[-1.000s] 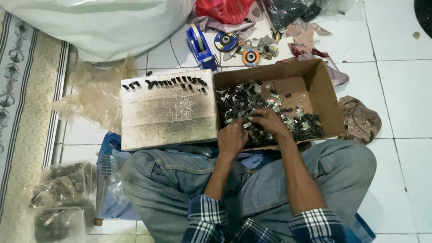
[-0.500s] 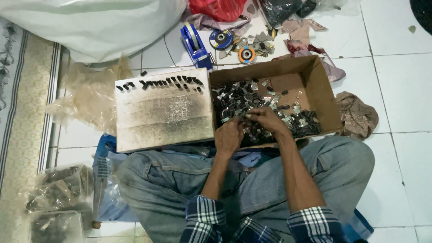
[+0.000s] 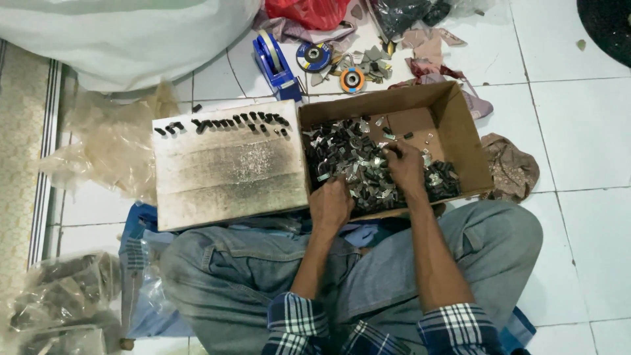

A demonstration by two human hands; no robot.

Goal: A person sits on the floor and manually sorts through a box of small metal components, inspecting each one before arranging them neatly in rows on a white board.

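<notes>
Both hands work inside the open cardboard box (image 3: pixel 460 125), which rests on the floor against your crossed legs and holds a heap of small dark and silvery metal pieces (image 3: pixel 355 161). Your left hand (image 3: pixel 330 205) lies curled at the near edge of the heap; whether it pinches a piece cannot be told. Your right hand (image 3: pixel 406 168) rests palm-down, fingers bent into the pile. Draw pieces singly from the loose top layer, then carry each left to the flat board (image 3: pixel 227 174), extending the row of dark pieces (image 3: pixel 227 123) along its far edge evenly.
</notes>
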